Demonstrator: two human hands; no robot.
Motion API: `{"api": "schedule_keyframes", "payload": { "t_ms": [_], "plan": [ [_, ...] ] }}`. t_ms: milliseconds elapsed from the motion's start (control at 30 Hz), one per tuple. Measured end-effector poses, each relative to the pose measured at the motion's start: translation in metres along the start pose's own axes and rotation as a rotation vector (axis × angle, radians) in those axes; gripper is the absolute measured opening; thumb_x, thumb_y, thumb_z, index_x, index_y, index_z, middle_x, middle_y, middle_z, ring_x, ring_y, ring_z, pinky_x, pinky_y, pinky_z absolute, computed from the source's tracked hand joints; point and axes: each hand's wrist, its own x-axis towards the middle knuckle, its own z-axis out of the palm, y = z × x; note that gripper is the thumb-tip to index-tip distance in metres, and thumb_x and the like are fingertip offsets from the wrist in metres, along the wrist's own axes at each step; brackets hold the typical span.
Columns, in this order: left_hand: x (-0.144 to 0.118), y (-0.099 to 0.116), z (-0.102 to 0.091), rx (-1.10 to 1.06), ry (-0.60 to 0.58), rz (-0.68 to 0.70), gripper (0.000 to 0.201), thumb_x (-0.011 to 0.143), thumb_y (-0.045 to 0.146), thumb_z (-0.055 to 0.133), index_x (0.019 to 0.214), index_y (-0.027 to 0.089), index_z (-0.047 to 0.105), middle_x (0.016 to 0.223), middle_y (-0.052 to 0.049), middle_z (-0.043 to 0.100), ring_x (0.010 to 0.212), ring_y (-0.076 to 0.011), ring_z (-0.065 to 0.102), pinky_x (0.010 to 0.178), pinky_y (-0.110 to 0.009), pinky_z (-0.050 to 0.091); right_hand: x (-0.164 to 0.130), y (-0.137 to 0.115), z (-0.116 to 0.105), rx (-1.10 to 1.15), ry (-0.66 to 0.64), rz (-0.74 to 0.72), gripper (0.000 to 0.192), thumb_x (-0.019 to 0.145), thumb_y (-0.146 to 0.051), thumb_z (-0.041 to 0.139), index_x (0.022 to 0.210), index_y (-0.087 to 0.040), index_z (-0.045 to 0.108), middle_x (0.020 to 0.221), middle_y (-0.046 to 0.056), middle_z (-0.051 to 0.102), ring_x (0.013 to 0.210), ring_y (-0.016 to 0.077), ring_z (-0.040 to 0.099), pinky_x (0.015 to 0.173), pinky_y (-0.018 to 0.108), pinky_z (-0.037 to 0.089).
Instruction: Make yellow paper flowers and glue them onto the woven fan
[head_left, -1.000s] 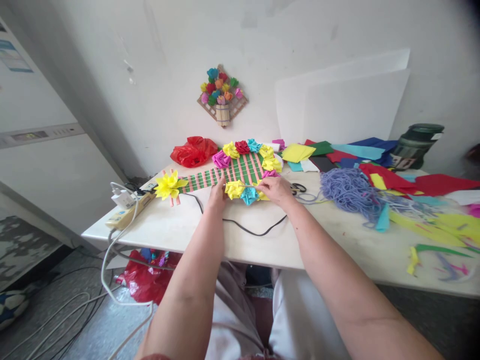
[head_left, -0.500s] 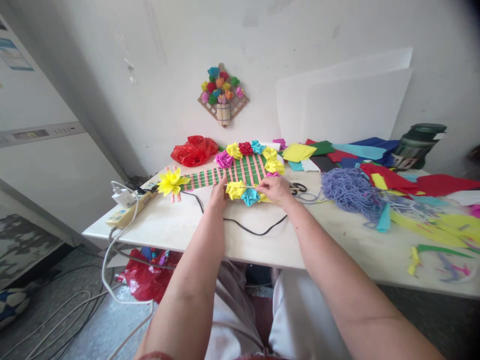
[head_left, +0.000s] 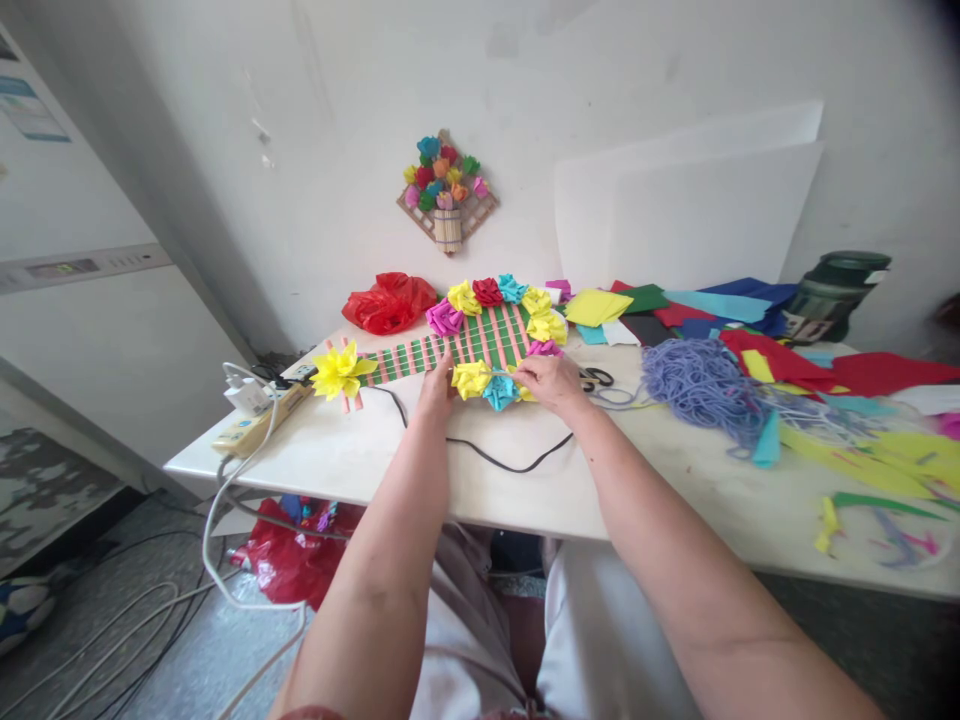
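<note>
1. Paper flowers in yellow, pink, red and turquoise ring a woven green-and-pink paper fan (head_left: 480,340), which lies flat on the white worktop (head_left: 360,460), just beyond the person's two hands.
2. Left hand (head_left: 436,388) presses flat on the fan's near edge, fingers spread and holding nothing, beside a yellow flower (head_left: 470,378).
3. Right hand (head_left: 551,381) has a narrow grip, thumb and fingertips pinched on a thin stick-like piece that reaches toward the turquoise flower (head_left: 499,391); what that piece is cannot be told.
4. Compared with a second ago, both hands sit in almost the same place. The fan and its flowers look shifted very slightly upward in view, likely a small head movement.
5. That suggests slow, careful fixing of the near-edge flowers, with no new piece added.
6. Scissors (head_left: 598,378) and a heap of purple yarn (head_left: 694,385) lie to the right; a black cable (head_left: 495,455) crosses the worktop nearer the person.
</note>
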Motion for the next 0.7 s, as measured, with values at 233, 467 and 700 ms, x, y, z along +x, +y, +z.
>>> {"api": "schedule_keyframes", "payload": {
  "t_ms": [233,467,700],
  "plan": [
    [0.0007,-0.0004,-0.0003,0.014,-0.019,-0.015,0.034,0.070,0.045,0.068,0.084,0.015,0.059,0.067,-0.004,0.065,0.063,-0.0192,0.066,0.053,-0.026,0.049,0.0004,-0.0001,0.0008,0.078,0.057,-0.030,0.018,0.082,-0.034,0.060,0.072,-0.022,0.069,0.082,0.001,0.069,0.070,0.0139,0.058,0.056,0.025,0.031],
    [-0.0002,0.0011,0.0004,-0.024,-0.022,-0.009,0.035,0.070,0.044,0.069,0.086,0.016,0.058,0.069,-0.004,0.066,0.064,-0.0188,0.066,0.054,-0.026,0.050,-0.0002,0.0001,-0.0004,0.037,0.042,-0.049,0.025,0.085,-0.038,0.056,0.071,-0.022,0.069,0.078,0.002,0.068,0.068,0.0134,0.057,0.055,0.026,0.029],
    [-0.0017,0.0026,-0.0005,-0.018,0.026,0.003,0.031,0.073,0.044,0.067,0.083,0.016,0.058,0.066,-0.003,0.065,0.062,-0.0181,0.066,0.053,-0.026,0.050,-0.0017,0.0055,-0.0056,0.019,0.088,-0.051,0.019,0.083,-0.035,0.060,0.073,-0.021,0.069,0.083,0.003,0.069,0.075,0.0155,0.059,0.057,0.025,0.031]
  ]
}}
